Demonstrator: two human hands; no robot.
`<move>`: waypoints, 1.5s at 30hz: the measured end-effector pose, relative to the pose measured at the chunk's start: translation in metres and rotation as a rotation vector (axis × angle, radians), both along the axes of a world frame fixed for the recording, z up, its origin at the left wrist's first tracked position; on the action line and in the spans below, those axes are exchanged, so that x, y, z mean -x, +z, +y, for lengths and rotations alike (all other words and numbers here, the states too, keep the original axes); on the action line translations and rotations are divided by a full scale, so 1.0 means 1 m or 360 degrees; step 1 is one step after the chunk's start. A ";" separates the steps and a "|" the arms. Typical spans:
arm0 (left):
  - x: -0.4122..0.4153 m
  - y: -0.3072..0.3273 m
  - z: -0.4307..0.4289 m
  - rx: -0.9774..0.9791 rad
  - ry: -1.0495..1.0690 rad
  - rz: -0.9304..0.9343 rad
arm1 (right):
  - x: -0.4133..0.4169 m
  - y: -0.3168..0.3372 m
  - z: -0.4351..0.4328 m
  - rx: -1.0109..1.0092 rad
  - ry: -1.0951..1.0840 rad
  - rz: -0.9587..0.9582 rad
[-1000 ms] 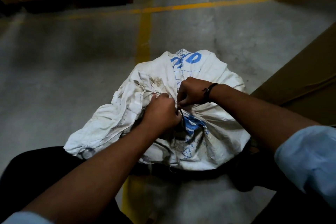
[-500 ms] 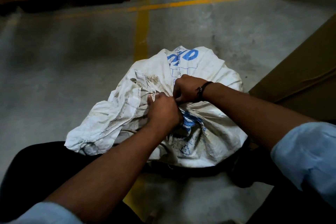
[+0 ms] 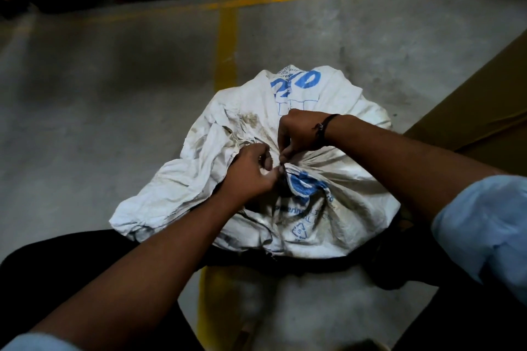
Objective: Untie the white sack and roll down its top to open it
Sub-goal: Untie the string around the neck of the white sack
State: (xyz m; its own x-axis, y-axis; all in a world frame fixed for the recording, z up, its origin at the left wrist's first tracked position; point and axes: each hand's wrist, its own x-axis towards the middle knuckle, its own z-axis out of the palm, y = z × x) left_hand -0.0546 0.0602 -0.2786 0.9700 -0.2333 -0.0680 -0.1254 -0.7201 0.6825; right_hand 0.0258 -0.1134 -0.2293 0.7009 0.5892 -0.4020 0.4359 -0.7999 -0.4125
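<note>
Working the knot: both hands meet at the gathered neck of the crumpled white woven sack with blue print (image 3: 328, 208). The sack sits on the grey concrete floor (image 3: 114, 80), over a yellow painted line (image 3: 226, 45) and close in front of the person.

- Left hand (image 3: 251, 171): fingers curled, tips pinching at the thin dark tie (image 3: 282, 169) where the cloth bunches.
- Right hand (image 3: 299, 131), black band at the wrist: thumb and forefinger pinch down onto the same spot from the far side. The strand itself is too small to make out clearly.
- Change: a second ago the left fist was pressed against the right hand and hid the knot. Now a small gap shows between the hands and the tie spot is exposed.
- Reading: probably a re-grip to pull a strand free. The neck is still cinched, so untying is unfinished and rolling down the top has not begun.
- Brown cardboard sheet (image 3: 470, 100) lies just beside the sack, at the right.
</note>
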 end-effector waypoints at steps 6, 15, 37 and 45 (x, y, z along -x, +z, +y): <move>-0.001 -0.002 -0.001 0.0148 0.0087 0.0343 | 0.000 0.001 0.000 0.0006 0.0021 0.0003; -0.004 -0.004 0.008 0.0299 -0.0120 0.0358 | 0.000 -0.001 -0.002 -0.0016 -0.0009 0.0082; -0.002 -0.008 0.008 0.0274 -0.0219 0.0388 | -0.001 0.010 0.013 0.0176 0.0229 0.0042; -0.004 -0.008 0.008 0.0163 -0.0250 0.0350 | 0.003 0.004 0.012 0.0145 0.0202 -0.0031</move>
State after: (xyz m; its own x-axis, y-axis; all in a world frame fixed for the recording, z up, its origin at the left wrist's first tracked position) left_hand -0.0510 0.0687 -0.2865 0.8860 -0.3960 -0.2413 -0.0706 -0.6296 0.7737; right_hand 0.0224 -0.1018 -0.2255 0.6311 0.6354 -0.4450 0.5433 -0.7715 -0.3312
